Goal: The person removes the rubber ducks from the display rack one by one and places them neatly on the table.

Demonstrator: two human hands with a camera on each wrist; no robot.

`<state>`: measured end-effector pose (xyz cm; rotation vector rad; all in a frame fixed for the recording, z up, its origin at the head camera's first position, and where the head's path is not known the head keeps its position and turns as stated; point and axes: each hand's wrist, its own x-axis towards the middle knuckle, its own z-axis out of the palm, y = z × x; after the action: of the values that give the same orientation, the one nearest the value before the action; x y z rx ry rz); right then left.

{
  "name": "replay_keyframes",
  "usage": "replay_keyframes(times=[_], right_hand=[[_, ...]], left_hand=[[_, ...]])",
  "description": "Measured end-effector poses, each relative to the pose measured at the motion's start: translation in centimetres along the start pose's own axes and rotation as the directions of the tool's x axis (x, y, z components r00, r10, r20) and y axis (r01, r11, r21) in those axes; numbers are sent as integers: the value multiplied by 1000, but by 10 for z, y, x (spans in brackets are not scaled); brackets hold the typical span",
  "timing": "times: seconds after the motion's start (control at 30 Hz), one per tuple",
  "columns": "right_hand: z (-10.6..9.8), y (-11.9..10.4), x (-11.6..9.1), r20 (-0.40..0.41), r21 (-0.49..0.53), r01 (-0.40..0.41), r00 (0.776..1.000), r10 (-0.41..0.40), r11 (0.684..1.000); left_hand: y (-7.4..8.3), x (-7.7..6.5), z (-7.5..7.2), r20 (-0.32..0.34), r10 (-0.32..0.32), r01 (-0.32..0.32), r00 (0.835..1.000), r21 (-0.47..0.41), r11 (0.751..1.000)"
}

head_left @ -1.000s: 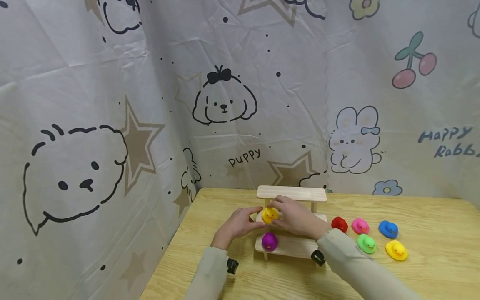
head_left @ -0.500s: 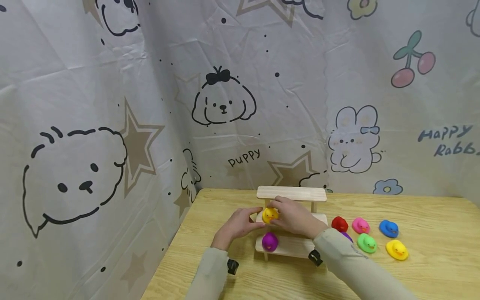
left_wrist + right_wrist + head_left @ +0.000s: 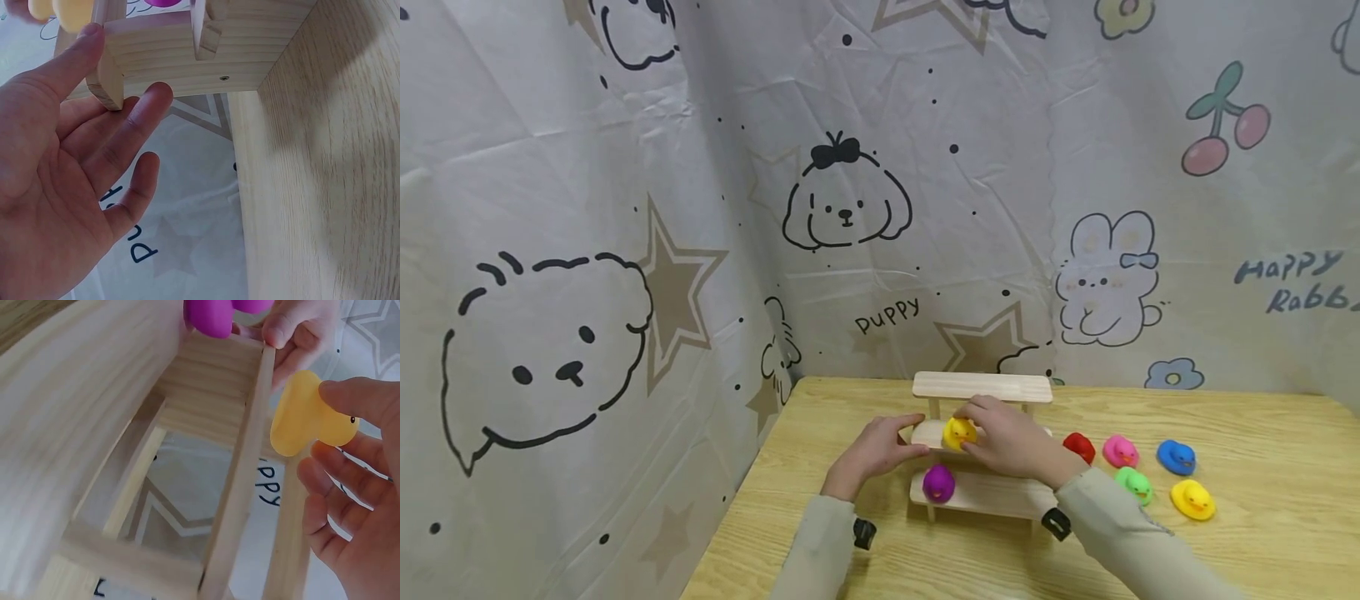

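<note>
A small three-tier wooden shelf (image 3: pixel 983 387) stands on the table. My left hand (image 3: pixel 880 443) holds the left end of its middle board, the thumb on one side and fingers on the other, as the left wrist view shows. My right hand (image 3: pixel 1011 437) pinches a yellow rubber duck (image 3: pixel 959 434) between thumb and fingers, at the middle board a little right of its left end. In the right wrist view the duck (image 3: pixel 306 415) lies against that board's edge. On the lowest board, at the left, sits a purple rubber duck (image 3: pixel 938 483).
Right of the shelf several rubber ducks lie on the wooden table (image 3: pixel 1262 550): red (image 3: pixel 1079 447), pink (image 3: pixel 1121 452), blue (image 3: pixel 1177 457), green (image 3: pixel 1135 485) and another yellow duck (image 3: pixel 1193 500). The right sleeve (image 3: pixel 1112 517) crosses in front of them. A printed curtain (image 3: pixel 880 250) hangs behind the table.
My right hand has slid the yellow duck a short way to the right along the middle board, away from the left hand. The left hand has stayed on the shelf end.
</note>
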<state>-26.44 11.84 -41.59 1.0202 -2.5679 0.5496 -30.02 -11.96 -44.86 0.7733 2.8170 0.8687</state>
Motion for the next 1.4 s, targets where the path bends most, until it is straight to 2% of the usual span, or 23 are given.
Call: replay_keyframes(times=[0.2,0.47,0.7,0.97,1.2,1.4], right_hand=[[-14,7,-22,-46,-24,27,999,-28,999],[-31,15,-47,-45,-38,-13,999,12,999],[-42,26,-67,-98,-52,-14,995,9,999],[-57,33,-89,-115,-57,-84,990,77,995],[-63,41,-110,-113,-52,-155,982,148,987],[-64,52,-127,-130,-106,-151,982,137,983]], left_hand=[[0,-1,0,-2,10,-10,1000,11,1000],[0,-3,0,0,3,-3,1000,4,1000],[1,-3,-1,1,8,-8,1000,0,1000],[1,-3,-3,0,11,-11,1000,2,1000],[-1,-2,-1,1,7,-7,1000,4,1000],[-1,-2,0,4,8,-8,1000,-5,1000]])
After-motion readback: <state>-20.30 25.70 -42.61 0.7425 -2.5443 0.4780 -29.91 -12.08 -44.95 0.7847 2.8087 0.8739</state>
